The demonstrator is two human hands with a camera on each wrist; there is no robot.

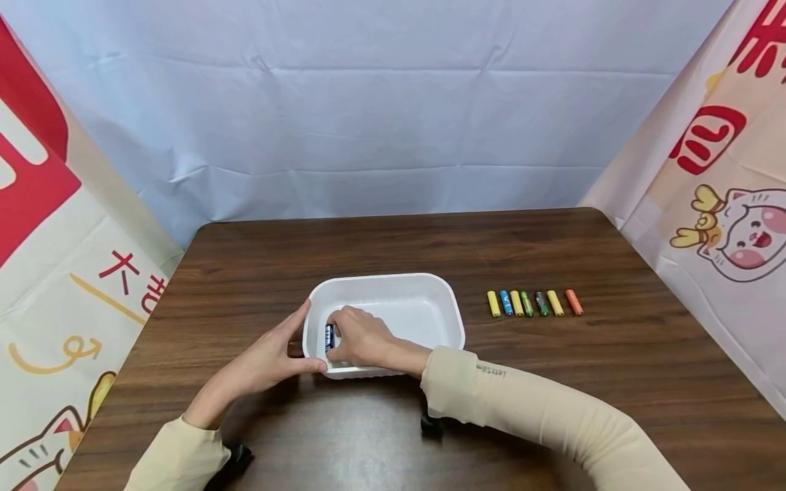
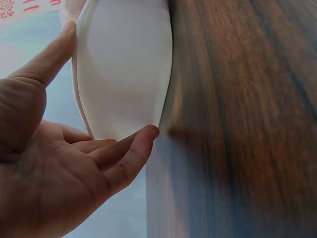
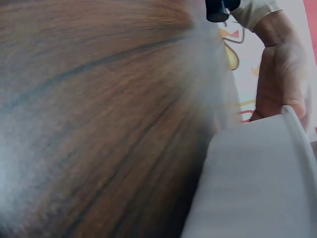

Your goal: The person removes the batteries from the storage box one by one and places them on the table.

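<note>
A white rectangular tray (image 1: 425, 312) stands on the brown table. Inside its left end, my right hand (image 1: 366, 339) pinches a dark blue and white battery (image 1: 329, 337) between thumb and fingers. My left hand (image 1: 265, 360) holds the tray's left end: the thumb lies at the near corner of the rim, and the fingers reach along the left side. From the left wrist, the left fingers (image 2: 126, 161) bend against the white outer wall (image 2: 124, 74). The right wrist view shows the tray's outside (image 3: 252, 183) and the left hand (image 3: 282, 84), while the right hand and battery are hidden there.
To the right of the tray, several batteries lie in a row on the wood-grain table (image 1: 522, 368), among them a blue one (image 1: 506, 303), a dark one (image 1: 541, 303) and an orange one (image 1: 574, 302). A pale cloth (image 1: 381, 123) hangs behind the table.
</note>
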